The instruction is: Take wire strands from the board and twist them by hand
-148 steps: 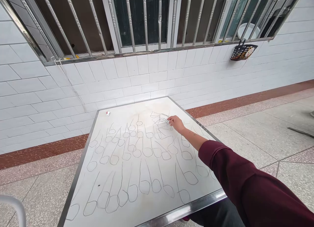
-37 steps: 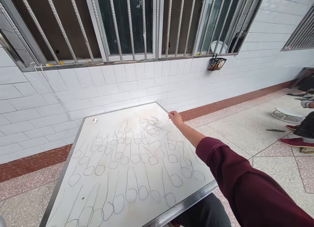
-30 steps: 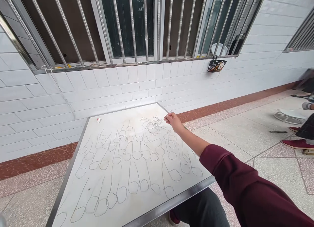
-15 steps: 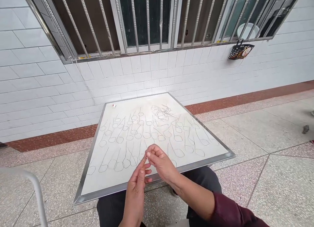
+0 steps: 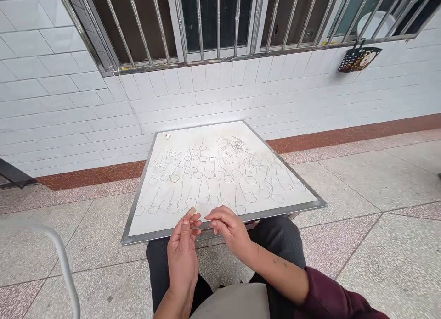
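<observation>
Just over the near edge of the white table (image 5: pixel 151 226), my left hand (image 5: pixel 184 245) pinches a small flat tan piece (image 5: pixel 192 211) between thumb and fingers. Its tip sticks up past the fingertips. To its right, a short gap away, my right hand (image 5: pixel 230 229) is closed with thumb and index finger together; anything thin in that pinch is too small to make out. Beyond both hands, several thin wire loops with long tails lie in rough rows, one loop (image 5: pixel 248 198) near the right front. A tangled pile of straight wires (image 5: pixel 234 147) lies toward the back.
A small white and red object (image 5: pixel 167 136) sits at the table's far left corner. Behind stands a tiled wall with a barred window (image 5: pixel 218 25) and a hanging black patterned bag (image 5: pixel 360 58). A pale curved tube (image 5: pixel 65 259) rises at left.
My hands were touching at the fingertips and are now apart, the left one lower and further left. The tan piece shows more clearly in it. The view has shifted slightly.
</observation>
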`<state>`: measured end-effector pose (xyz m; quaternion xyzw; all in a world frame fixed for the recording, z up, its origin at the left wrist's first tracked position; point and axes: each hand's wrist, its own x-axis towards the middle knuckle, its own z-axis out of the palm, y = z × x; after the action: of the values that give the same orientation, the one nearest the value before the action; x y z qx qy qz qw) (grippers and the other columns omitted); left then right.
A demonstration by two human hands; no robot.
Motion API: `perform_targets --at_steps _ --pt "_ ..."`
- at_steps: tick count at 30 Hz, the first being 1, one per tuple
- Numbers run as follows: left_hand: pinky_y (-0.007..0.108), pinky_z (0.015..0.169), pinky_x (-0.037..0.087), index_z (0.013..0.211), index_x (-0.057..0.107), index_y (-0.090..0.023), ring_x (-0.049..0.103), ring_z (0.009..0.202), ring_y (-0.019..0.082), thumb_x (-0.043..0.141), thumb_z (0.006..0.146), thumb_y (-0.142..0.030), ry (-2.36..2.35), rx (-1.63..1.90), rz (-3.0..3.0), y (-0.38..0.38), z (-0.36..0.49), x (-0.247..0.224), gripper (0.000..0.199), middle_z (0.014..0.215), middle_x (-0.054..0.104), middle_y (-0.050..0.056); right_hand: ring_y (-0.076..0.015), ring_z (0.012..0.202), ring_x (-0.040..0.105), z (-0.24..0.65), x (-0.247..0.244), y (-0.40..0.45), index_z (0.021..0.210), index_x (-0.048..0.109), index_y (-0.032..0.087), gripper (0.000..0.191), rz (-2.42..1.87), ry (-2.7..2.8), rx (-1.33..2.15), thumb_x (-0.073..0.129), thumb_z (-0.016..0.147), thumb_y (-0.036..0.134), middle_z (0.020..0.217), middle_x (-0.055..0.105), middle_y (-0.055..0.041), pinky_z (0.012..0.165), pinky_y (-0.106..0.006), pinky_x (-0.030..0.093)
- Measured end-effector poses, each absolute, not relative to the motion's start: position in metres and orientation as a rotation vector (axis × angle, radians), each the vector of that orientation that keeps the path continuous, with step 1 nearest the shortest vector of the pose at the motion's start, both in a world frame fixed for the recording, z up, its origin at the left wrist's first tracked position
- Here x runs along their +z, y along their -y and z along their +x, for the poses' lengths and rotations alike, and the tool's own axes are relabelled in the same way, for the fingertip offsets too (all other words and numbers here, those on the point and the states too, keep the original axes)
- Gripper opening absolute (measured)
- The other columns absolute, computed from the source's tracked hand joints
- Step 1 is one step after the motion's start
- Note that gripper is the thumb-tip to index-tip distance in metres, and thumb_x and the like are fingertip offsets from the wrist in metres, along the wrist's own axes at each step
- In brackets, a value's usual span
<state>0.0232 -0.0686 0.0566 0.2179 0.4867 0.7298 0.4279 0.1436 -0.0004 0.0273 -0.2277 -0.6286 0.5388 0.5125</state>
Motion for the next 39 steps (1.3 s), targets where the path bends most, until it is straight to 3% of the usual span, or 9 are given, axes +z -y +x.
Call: perform_targets --at_steps 5,11,17,22,28,31,35,39 --pt "0.03 0.083 0.05 0.114 0.072 -0.022 0.064 0.096 0.019 0.074 0.08 -0.046 -1.186 1.884 0.533 0.074 0.026 0.058 0.042 0.097 0.072 0.007 -0.0124 0.063 0.053 0.15 0.03 0.014 0.093 0.076 0.029 0.019 -0.581 1.439 1.594 0.063 0.09 0.042 0.095 0.057 -0.0031 0.061 -0.032 0.045" --pt "0.024 0.073 0.047 0.13 0.063 -0.026 0.054 0.069 0.011 0.062 0.091 -0.046 -1.289 1.819 0.837 0.081 0.027 0.064 0.044 0.08 0.064 0.0 -0.0125 0.063 0.05 0.147 0.029 0.026 0.092 0.074 0.027 0.017 -0.558 1.247 1.705 0.068 0.086 0.042 0.08 0.059 -0.0007 0.059 -0.029 0.042" --pt "0.024 0.062 0.045 0.13 0.064 -0.024 0.057 0.068 0.012 0.071 0.084 -0.046 -1.245 1.785 0.716 0.081 0.022 0.059 0.052 0.084 0.069 0.003 -0.0134 0.063 0.051 0.146 0.026 0.027 0.1 0.071 0.026 0.025 -0.545 1.208 1.758 0.063 0.09 0.047 0.075 0.06 -0.0008 0.058 -0.028 0.041" --pt "0.029 0.078 0.049 0.126 0.067 -0.024 0.061 0.078 0.016 0.064 0.089 -0.047 -1.29 1.725 0.817 0.084 0.021 0.055 0.044 0.094 0.073 0.006 -0.0118 0.061 0.049 0.146 0.028 0.028 0.101 0.068 0.026 0.025 -0.552 1.149 1.763 0.059 0.092 0.047 0.078 0.057 0.0002 0.056 -0.026 0.038" --pt "0.034 0.083 0.049 0.13 0.063 -0.027 0.062 0.085 0.019 0.052 0.097 -0.042 -1.432 1.654 1.151 0.093 0.024 0.059 0.037 0.11 0.069 0.006 -0.011 0.062 0.046 0.146 0.033 0.027 0.099 0.066 0.023 0.028 -0.587 1.065 1.778 0.057 0.093 0.049 0.078 0.053 0.0007 0.058 -0.026 0.036" --pt "0.032 0.08 0.05 0.124 0.066 -0.026 0.061 0.086 0.018 0.054 0.097 -0.041 -1.301 1.685 1.137 0.092 0.022 0.053 0.034 0.11 0.068 0.007 -0.0103 0.059 0.041 0.151 0.033 0.017 0.1 0.066 0.024 0.029 -0.635 1.095 1.672 0.054 0.094 0.049 0.075 0.049 0.0021 0.056 -0.026 0.033" --pt "0.026 0.065 0.048 0.107 0.071 -0.02 0.062 0.075 0.017 0.064 0.09 -0.046 -1.034 1.594 0.773 0.088 0.016 0.048 0.032 0.086 0.072 0.007 -0.0112 0.059 0.041 0.164 0.035 -0.004 0.102 0.068 0.023 0.031 -0.676 1.318 1.559 0.053 0.094 0.05 0.072 0.048 0.0022 0.055 -0.026 0.032" --pt "0.025 0.06 0.047 0.092 0.072 -0.014 0.063 0.065 0.016 0.068 0.085 -0.052 -0.984 1.431 0.679 0.09 0.011 0.056 0.039 0.076 0.073 0.01 -0.0114 0.06 0.041 0.175 0.044 -0.02 0.108 0.07 0.025 0.031 -0.673 1.583 1.515 0.051 0.096 0.046 0.071 0.048 0.0022 0.057 -0.026 0.034"
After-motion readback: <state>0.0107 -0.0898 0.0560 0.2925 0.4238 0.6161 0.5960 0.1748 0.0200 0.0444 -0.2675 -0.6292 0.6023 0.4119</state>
